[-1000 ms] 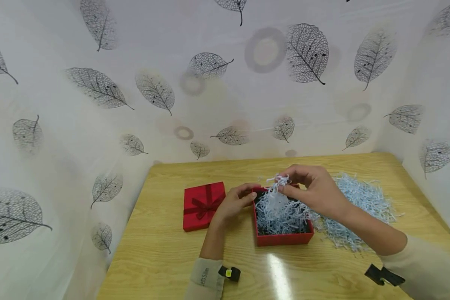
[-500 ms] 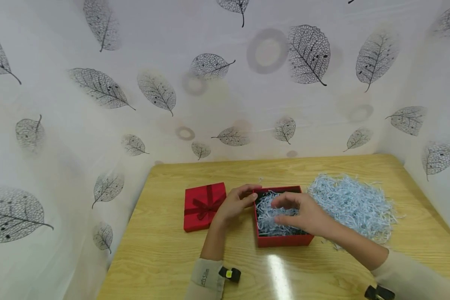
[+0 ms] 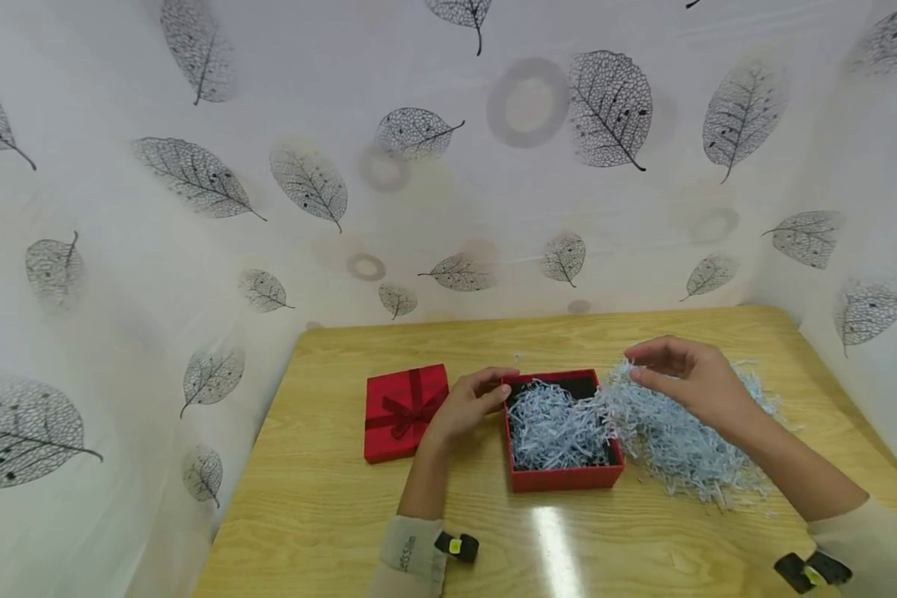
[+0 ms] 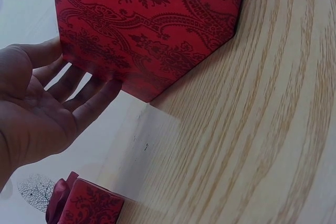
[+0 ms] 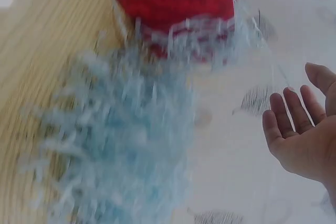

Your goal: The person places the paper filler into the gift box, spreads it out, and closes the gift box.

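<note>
A red patterned gift box [image 3: 568, 479] stands on the table, heaped with pale blue shredded paper [image 3: 556, 423]. My left hand [image 3: 465, 407] holds the box at its far left corner, thumb at the rim. In the left wrist view, the fingers [image 4: 97, 98] lie against the box's outer wall [image 4: 152, 30]. To the right, my right hand [image 3: 691, 378] hovers over the loose paper pile [image 3: 688, 440] with bent, parted fingers. The right wrist view shows the hand [image 5: 304, 124] with a thin strand near its fingertips; the pile is blurred there. Some shreds hang over the box's right wall.
Left of the box lies its red lid [image 3: 399, 415] with a dark red ribbon bow. The wooden table [image 3: 329, 531] backs onto a white leaf-print curtain [image 3: 448, 208]. Stray shreds lie around the pile.
My right hand released paper into the box, passed low over it, then moved right to the pile. More shreds now spill over the box's right wall. The left hand stayed put.
</note>
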### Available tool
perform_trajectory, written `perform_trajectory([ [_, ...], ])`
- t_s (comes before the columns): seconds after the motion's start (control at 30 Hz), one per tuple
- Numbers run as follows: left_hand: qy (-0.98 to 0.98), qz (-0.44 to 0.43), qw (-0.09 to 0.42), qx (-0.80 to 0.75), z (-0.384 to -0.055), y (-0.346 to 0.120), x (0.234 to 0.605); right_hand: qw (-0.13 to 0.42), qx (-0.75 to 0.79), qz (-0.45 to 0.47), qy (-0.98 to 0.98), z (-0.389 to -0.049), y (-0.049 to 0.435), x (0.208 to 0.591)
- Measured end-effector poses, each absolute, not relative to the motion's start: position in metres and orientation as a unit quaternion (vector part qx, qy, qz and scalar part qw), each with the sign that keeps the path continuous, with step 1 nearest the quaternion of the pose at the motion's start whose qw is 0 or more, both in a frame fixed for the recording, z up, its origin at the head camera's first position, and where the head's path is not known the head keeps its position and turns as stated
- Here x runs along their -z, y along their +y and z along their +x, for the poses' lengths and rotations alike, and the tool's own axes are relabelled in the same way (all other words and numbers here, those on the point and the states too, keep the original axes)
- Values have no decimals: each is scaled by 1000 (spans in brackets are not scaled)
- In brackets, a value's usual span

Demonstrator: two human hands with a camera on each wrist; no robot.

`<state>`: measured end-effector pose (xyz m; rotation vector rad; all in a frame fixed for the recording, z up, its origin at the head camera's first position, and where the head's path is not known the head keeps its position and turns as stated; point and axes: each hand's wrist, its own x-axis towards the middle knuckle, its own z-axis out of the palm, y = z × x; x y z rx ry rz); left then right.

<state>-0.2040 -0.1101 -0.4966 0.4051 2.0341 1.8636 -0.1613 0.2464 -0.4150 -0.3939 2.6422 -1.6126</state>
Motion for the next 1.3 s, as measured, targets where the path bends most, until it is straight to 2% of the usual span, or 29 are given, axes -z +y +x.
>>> perform_trajectory([
  [0.3,725,143,177,-650,-203,-113,495,-46,518,-26,854,-175,345,452],
  [0.47,716,147,182,-658,-204,-114,495,-46,499,24,865,-178,389,480],
  [0.57,713,148,185,-660,-204,-115,495,-19,492,29,870,-179,405,496],
  [0.7,713,146,186,-660,-204,-115,496,19,464,12,886,-180,413,513],
  [0.8,713,144,186,-660,-203,-114,496,23,433,-4,901,-181,409,520],
  [1.03,717,148,180,-657,-203,-112,496,-17,364,-9,931,-181,397,527],
  [1.3,716,150,182,-657,-203,-111,496,-44,445,22,894,-182,397,506],
])
